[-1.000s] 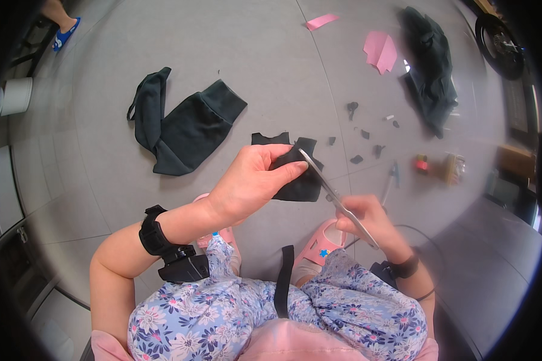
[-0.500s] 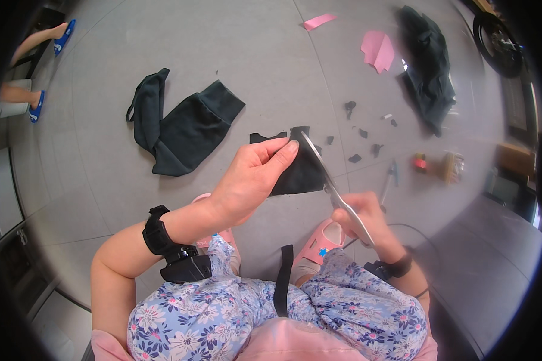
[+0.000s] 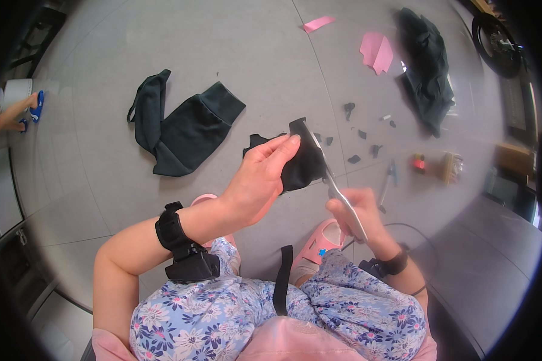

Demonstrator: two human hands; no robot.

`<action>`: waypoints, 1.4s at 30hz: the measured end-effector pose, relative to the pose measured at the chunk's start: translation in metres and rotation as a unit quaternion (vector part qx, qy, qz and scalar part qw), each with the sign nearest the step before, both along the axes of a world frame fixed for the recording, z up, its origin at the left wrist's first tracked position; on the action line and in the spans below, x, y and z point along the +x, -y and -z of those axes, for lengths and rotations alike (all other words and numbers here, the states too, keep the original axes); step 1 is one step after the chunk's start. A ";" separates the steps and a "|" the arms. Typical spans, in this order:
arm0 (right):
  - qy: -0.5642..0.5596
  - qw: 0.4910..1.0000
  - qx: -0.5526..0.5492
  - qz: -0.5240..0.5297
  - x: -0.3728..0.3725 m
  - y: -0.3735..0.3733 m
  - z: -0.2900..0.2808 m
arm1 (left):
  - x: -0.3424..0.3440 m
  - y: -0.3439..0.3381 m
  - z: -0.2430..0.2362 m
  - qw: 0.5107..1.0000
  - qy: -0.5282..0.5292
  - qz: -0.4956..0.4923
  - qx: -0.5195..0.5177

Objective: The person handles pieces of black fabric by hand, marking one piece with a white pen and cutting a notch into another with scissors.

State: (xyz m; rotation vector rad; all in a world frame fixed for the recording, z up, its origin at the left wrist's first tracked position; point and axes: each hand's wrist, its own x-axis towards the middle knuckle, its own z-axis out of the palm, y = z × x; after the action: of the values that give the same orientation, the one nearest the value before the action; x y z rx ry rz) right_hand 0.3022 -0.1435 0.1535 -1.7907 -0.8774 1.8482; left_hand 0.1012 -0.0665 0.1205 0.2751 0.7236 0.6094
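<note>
My left hand [image 3: 253, 177] pinches a piece of black cloth [image 3: 304, 165] between thumb and fingers, above the floor in front of my feet. Metal scissors [image 3: 338, 188] lie along the right edge of this cloth, their tips near its top corner. Around their handles my right hand [image 3: 362, 213] is closed. Seen nearly edge-on, the blades do not show how far apart they are. Part of the cloth is hidden behind my left hand, and a dark notched bit [image 3: 256, 142] shows on its left side; whether the two are joined I cannot tell.
Dark cut garment parts [image 3: 190, 132] lie at left on the grey tile floor. Several black scraps [image 3: 354, 159], pink pieces [image 3: 376, 53] and a dark garment [image 3: 427, 72] lie to the right. A blue-handled tool [image 3: 388, 185] lies near my right hand. A person's blue slippers [image 3: 37, 107] show far left.
My left hand and forearm have shifted slightly right, and the cloth has tilted and bunched. The scissors have moved a little up and left. At far left, the other person's legs have moved.
</note>
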 end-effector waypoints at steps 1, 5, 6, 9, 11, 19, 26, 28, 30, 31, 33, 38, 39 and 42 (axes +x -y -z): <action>0.000 1.000 -0.001 0.003 0.000 0.000 0.002 | 0.000 0.001 0.002 1.000 0.000 0.000 0.000; -0.004 1.000 0.001 0.013 -0.001 0.000 0.002 | 0.003 0.002 0.004 1.000 0.010 -0.028 0.009; -0.004 1.000 0.002 0.012 -0.001 0.000 0.002 | 0.004 0.001 0.004 0.999 0.019 -0.047 0.006; 0.006 1.000 -0.009 0.016 -0.002 -0.001 0.003 | 0.005 -0.002 0.002 0.998 0.024 -0.064 -0.003; 0.012 1.000 0.014 0.021 -0.001 0.000 0.007 | 0.008 -0.006 -0.003 0.995 0.017 -0.093 -0.018; -0.003 1.000 0.018 0.020 0.000 0.000 0.007 | 0.004 -0.015 0.006 0.992 -0.057 -0.106 0.044; -0.037 0.999 0.020 0.024 0.005 0.003 0.011 | -0.006 -0.028 0.009 0.982 -0.137 0.024 0.128; -0.038 0.999 0.025 0.021 0.005 0.002 0.009 | -0.006 -0.029 0.007 0.981 -0.141 0.029 0.133; -0.040 0.999 0.030 0.018 0.005 0.002 0.009 | -0.007 -0.028 0.005 0.987 -0.092 0.026 0.128; -0.048 0.998 0.032 0.015 0.005 0.003 0.010 | -0.006 -0.027 0.002 0.987 -0.092 0.025 0.128; -0.055 0.998 0.034 0.012 0.006 0.003 0.011 | -0.003 -0.025 -0.003 0.994 -0.086 0.015 0.070; -0.069 0.995 0.072 -0.021 0.007 0.003 0.012 | -0.002 -0.021 -0.001 0.989 -0.102 0.011 0.109; -0.069 0.995 0.072 -0.022 0.007 0.003 0.012 | -0.002 -0.020 -0.001 0.986 -0.107 0.006 0.124; -0.067 0.995 0.073 -0.033 0.006 0.002 0.012 | -0.002 -0.019 -0.001 0.984 -0.118 0.002 0.137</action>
State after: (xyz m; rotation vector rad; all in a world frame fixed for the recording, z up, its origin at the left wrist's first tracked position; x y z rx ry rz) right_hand 0.3086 -0.1458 0.1416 -1.5486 -1.0046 1.8689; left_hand 0.0997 -0.0475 0.1217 0.6110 0.8677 0.6794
